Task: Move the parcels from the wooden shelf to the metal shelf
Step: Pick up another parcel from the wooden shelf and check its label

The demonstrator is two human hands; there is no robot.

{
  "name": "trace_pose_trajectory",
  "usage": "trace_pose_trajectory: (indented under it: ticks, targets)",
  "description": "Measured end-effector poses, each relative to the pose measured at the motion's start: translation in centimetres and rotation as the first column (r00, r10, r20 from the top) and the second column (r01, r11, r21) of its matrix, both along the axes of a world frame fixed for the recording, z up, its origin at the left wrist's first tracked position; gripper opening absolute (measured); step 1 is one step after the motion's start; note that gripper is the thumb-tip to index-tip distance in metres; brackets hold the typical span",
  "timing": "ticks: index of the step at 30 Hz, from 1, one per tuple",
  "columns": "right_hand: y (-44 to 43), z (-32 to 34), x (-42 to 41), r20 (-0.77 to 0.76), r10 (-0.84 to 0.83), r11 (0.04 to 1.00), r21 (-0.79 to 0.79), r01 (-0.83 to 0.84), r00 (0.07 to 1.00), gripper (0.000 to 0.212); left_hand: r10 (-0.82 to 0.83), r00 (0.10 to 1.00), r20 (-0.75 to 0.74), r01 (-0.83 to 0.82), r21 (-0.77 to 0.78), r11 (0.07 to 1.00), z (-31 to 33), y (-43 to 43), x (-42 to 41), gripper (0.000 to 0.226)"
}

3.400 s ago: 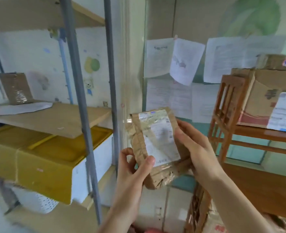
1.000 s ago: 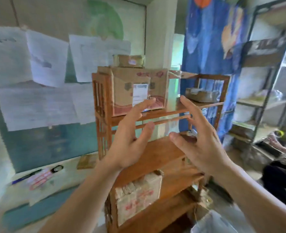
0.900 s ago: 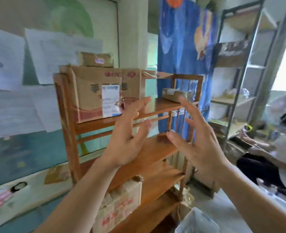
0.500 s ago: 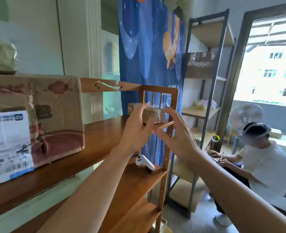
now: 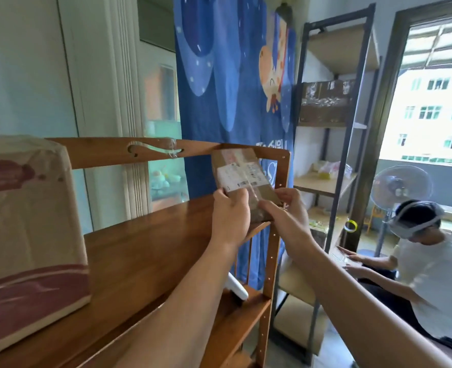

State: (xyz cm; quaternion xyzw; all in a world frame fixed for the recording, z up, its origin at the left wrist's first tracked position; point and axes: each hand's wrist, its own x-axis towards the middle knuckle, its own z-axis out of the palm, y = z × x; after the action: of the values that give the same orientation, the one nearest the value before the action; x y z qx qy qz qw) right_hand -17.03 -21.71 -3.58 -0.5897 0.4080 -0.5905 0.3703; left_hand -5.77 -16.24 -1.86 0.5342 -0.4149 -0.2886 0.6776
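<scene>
A small brown parcel [image 5: 242,172] with a white label stands tilted up at the right end of the wooden shelf [image 5: 145,251]. My left hand [image 5: 230,216] grips its lower left edge. My right hand [image 5: 286,213] holds its lower right corner. A large cardboard box [image 5: 26,235] with red print sits on the same shelf board at the far left. A metal shelf [image 5: 336,123] stands beyond the wooden shelf to the right, with a taped brown box [image 5: 325,102] on one of its boards.
A person in a white shirt [image 5: 432,266] sits low at the right, near a floor fan [image 5: 400,189]. A blue curtain [image 5: 233,75] hangs behind the wooden shelf. A white controller [image 5: 237,286] lies on the shelf board below.
Both hands have closed on the small parcel and tipped it up from lying flat, so its label now faces me. Earlier I held another parcel by a metal shelf, then turned to the wooden shelf.
</scene>
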Motion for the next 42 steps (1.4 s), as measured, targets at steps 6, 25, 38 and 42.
trace_pose_trajectory:
  ticks: [6,25,38,42]
  targets:
    - [12.3,-1.8,-4.8,0.202,0.226,0.955,-0.237,-0.176,0.953,0.029,0.014,0.996,0.094,0.008,-0.231,0.973,-1.8,13.7,-1.6,0.022]
    - [47.5,1.0,3.6,0.265,0.793,0.608,-0.284,-0.741,0.549,0.043,0.562,0.819,0.113,-0.463,-0.449,0.764,-2.8,62.8,6.0,0.032]
    - [86.2,-3.0,23.3,-0.085,0.996,-0.002,-0.312,-0.950,0.025,0.089,0.976,0.174,0.130,-0.829,-0.516,0.217,-5.2,105.4,12.1,0.029]
    - [98.7,-4.7,28.6,-0.100,0.986,0.099,-0.312,-0.945,0.136,0.073,0.976,-0.002,0.219,-0.886,-0.452,0.100,-5.7,117.1,17.0,0.017]
